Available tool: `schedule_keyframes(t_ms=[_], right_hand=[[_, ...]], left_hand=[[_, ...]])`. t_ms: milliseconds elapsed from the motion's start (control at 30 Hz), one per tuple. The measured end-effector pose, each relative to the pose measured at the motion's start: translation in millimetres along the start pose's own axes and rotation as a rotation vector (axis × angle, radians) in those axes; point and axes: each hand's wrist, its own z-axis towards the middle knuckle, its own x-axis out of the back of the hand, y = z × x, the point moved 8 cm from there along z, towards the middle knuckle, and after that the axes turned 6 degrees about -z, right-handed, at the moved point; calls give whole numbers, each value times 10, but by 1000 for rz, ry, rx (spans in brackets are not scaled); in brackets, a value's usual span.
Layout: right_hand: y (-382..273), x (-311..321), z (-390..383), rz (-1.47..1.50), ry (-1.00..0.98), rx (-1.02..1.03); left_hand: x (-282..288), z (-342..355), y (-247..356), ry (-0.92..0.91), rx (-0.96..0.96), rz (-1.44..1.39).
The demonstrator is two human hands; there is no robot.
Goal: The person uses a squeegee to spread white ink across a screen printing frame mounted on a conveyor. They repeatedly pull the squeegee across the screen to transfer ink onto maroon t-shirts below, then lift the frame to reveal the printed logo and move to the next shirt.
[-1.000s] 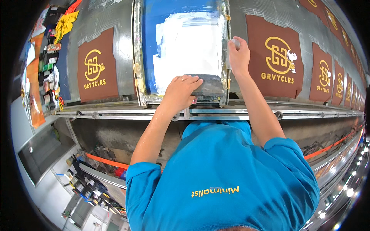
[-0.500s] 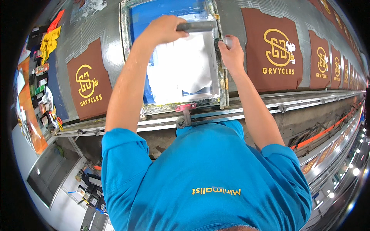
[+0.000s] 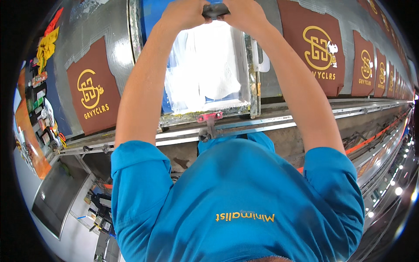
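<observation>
Both hands are at the far end of a screen-printing frame (image 3: 205, 108), closed around the dark handle of a squeegee (image 3: 215, 11). My left hand (image 3: 185, 15) grips its left part, and my right hand (image 3: 242, 15) wraps its right part. Between them a short stretch of the handle shows; the blade is out of sight. White ink (image 3: 216, 65) covers much of the blue mesh (image 3: 168, 102) on the near side of my hands. At the frame's near edge sits a pink clamp (image 3: 209, 116).
Brown fabric pieces with yellow prints lie on the grey table, one to the left (image 3: 94, 87) and several to the right (image 3: 315, 48). A metal rail (image 3: 279, 122) runs along the near table edge. Yellow cloth (image 3: 47, 47) and small items crowd the far left.
My right hand has left the frame's right edge and taken hold of the squeegee beside my left hand. The squeegee and both hands now appear farther up the picture.
</observation>
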Motion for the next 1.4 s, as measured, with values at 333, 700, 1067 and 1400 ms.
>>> schedule_keyframes(t_ms=[333,700,1067,1400], right_hand=[[-587,-194,-1736,158,149,80],[93,-53,31,-18,169,29],[-682,-128,-2111,201,258,75],[865,-445,-1400,576,326,-680]], left_hand=[[-628,-1501,808,-95,77,-163],[76,-111,80,68,88,-14],[-685,-1861,1008,176,33,-204],[-936,-2355,1351,174,-92,-154]])
